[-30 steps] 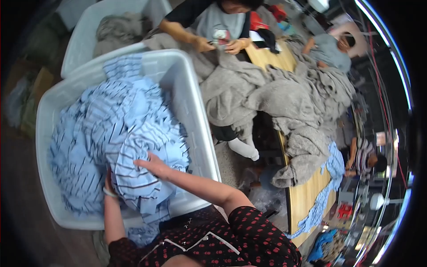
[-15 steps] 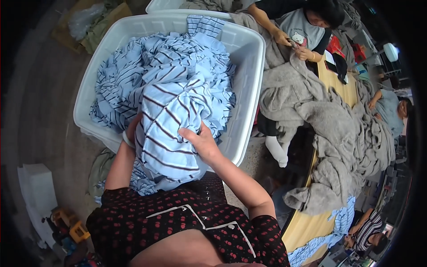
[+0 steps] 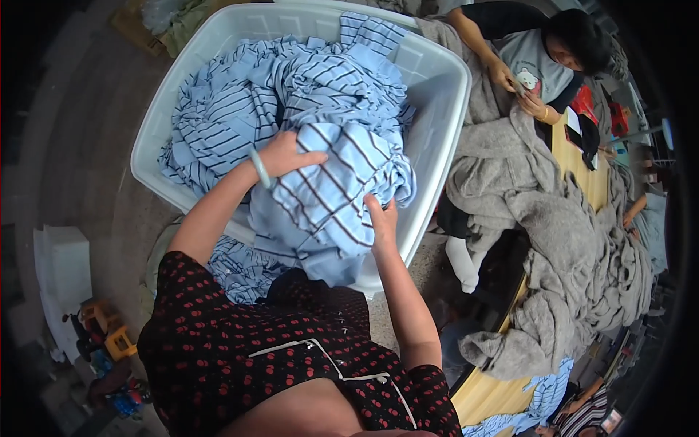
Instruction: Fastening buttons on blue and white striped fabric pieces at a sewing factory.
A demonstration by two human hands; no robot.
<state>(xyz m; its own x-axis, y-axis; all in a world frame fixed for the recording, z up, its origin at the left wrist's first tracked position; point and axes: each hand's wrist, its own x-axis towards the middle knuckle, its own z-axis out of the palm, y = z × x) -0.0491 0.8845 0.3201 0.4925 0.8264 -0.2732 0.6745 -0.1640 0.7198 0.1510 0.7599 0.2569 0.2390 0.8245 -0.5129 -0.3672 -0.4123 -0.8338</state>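
While both arms reach fwd from the near edge, the left hand [image 3: 287, 154] lies on top of a light-blue cotton garment w/ dark stripes [image 3: 331, 197], fingers curled over its upper fold, grip closed on the cloth. A pale green bangle [image 3: 259, 167] sits on that wrist. The right hand [image 3: 381, 218] presses the garment's right side, fingers up against the fabric; grip looks partly closed on it, thumb hidden, so can't tell how firm. The garment hangs over the near rim of a big white plastic tub [image 3: 440, 116], its lower part draping outside the tub toward the person's black red-dotted top [image 3: 240, 349]. Inside the tub, far and left, lies a heap of more blue striped cloth [image 3: 240, 102]. Right of the tub, a pile of grey fleecy fabric [image 3: 553, 240] spreads over a wooden counter [image 3: 582, 156]. At far right, another person's hands [image 3: 520, 91] work at the grey fabric. Near left, on the floor, a white box [image 3: 62, 269] and small yellow toy vehicle [image 3: 109, 331].
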